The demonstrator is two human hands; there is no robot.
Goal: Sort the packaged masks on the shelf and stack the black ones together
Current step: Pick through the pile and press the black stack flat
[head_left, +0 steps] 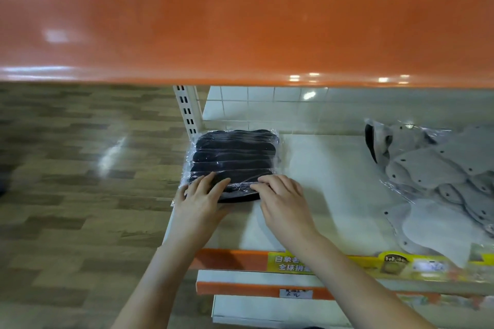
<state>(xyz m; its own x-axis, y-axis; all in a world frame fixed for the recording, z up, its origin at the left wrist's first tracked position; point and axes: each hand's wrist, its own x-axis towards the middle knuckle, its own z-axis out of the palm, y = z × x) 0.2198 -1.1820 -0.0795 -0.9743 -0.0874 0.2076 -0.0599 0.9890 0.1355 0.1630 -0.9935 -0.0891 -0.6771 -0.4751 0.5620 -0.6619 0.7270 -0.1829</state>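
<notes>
left hand [199, 196]: fingers flat, pressing near edge of black masks pack [235, 157] | right hand [283, 197]: grip slack, fingertips on same edge | pack: on shelf [320, 168] left end | grey masks [438, 176]: far right of right hand

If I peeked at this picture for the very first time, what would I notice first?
Probably the big orange shelf edge stretching across the whole top. Under it, at the left end of the white shelf, sits a stack of black masks in shiny clear wrap, with the left hand and right hand resting on its near edge. Off to the right lies a messy pile of grey masks.
</notes>
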